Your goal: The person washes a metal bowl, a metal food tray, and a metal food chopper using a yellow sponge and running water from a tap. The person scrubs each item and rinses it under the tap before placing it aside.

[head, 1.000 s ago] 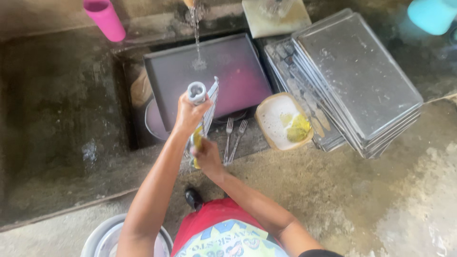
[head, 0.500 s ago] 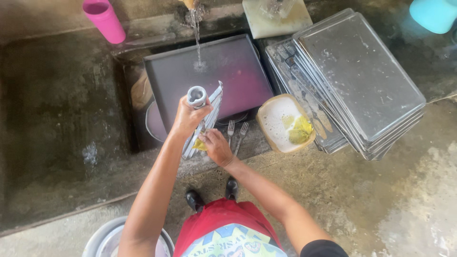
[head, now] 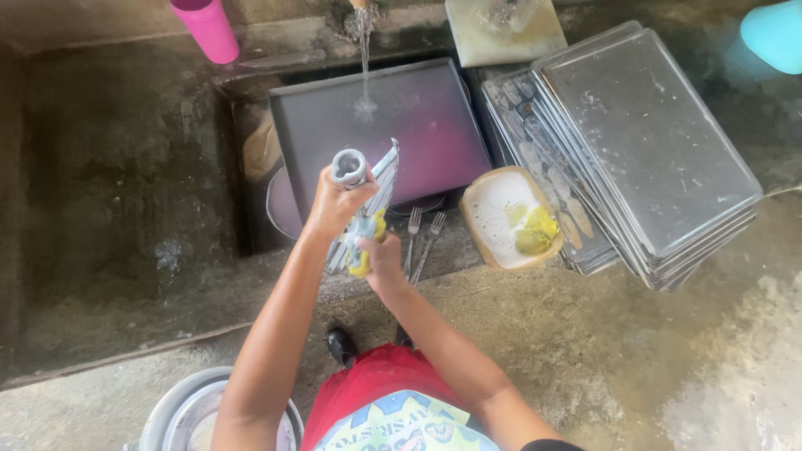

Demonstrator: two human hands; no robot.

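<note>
1. Metal grater (head: 368, 196): held upright over the front edge of the sink, round handle end up, tilted slightly.
2. Left hand (head: 334, 205): clenched around the grater's upper part, just under the handle.
3. Right hand (head: 383, 260): gripping a yellow sponge (head: 365, 242), pressed against the grater's lower face.
4. Two forks (head: 420, 238): lying on the sink's front ledge, just right of the hands, tines pointing away.
5. Dark tray (head: 418, 125): sits in the sink (head: 251, 150) behind the grater; a water stream (head: 364, 58) hits it near its far edge.
6. Soap tub (head: 510, 219): on the bench right of the forks, white suds and yellow sponge bits inside.
7. Stack of metal trays (head: 643, 150): right side of the bench, touching the tub.
8. Pink cup (head: 205, 29): far-left edge behind the sink.
9. Metal basin (head: 180, 413): on the floor, near edge, left of the person.
</note>
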